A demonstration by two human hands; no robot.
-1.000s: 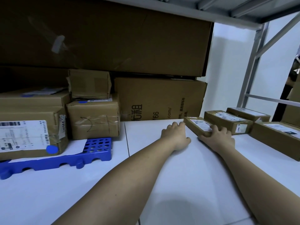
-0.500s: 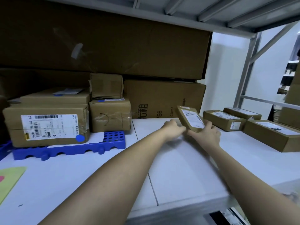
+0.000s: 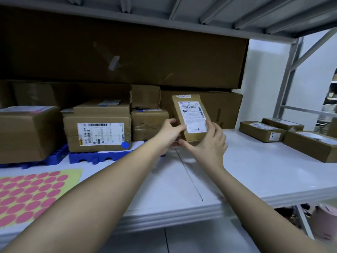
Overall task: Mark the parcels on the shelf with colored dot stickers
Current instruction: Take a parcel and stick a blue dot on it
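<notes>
1. Both hands held one small parcel [image 3: 189, 116] upright, lifted clear of the shelf [image 3: 255, 172], label facing the camera, in front of the big cartons at the back.
2. Left hand [image 3: 169, 133] pinched the parcel's lower left edge, thumb on the front; right hand [image 3: 209, 143] gripped the lower right corner, fingers up along the label edge. Both grasping the parcel.
3. Handling guess: thin stiff cardboard, probably light; flat faces with some glossy tape, so holding by the edges looked safest. The bare card beside the label looked right for a dot.
4. Sticker sheet [image 3: 31, 196], pink dots on yellow, lay at the shelf's front left, well apart from the parcel. No dot visible on the parcel.
5. Left of the parcel, a labelled box [image 3: 98, 134] already carried a blue dot [image 3: 125, 145].
6. Versus half a second back: the parcel was higher and more upright; earlier it was tilted, just off the shelf. A second back it lay flat by the right-hand row of parcels [image 3: 262, 131].
</notes>
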